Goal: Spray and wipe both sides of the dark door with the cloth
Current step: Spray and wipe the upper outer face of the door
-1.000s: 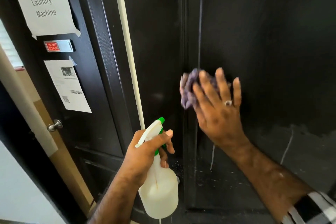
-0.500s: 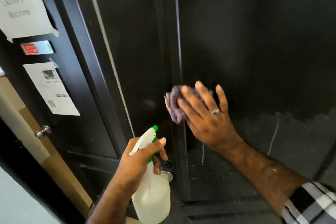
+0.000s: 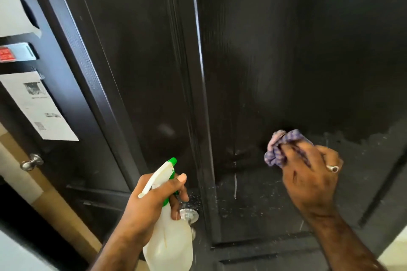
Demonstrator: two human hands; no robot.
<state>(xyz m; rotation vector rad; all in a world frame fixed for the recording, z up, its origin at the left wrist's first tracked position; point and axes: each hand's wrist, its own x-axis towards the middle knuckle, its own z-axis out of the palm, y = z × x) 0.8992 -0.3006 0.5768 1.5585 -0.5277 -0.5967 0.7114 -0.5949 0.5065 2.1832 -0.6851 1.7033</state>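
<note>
While the upper panel of the dark door [image 3: 275, 61] looks evenly wiped, the lower stretch shows droplets and pale runs, so I judge this side part done and the other side yet to come. One cloth [image 3: 280, 146] sits bunched against the door, pinched in the grip of the right hand [image 3: 308, 180]. One spray bottle [image 3: 168, 242] hangs in the left hand [image 3: 154, 202], fingers curled round its neck. Two knobs, two papers [image 3: 37, 108] and one red sign show.
</note>
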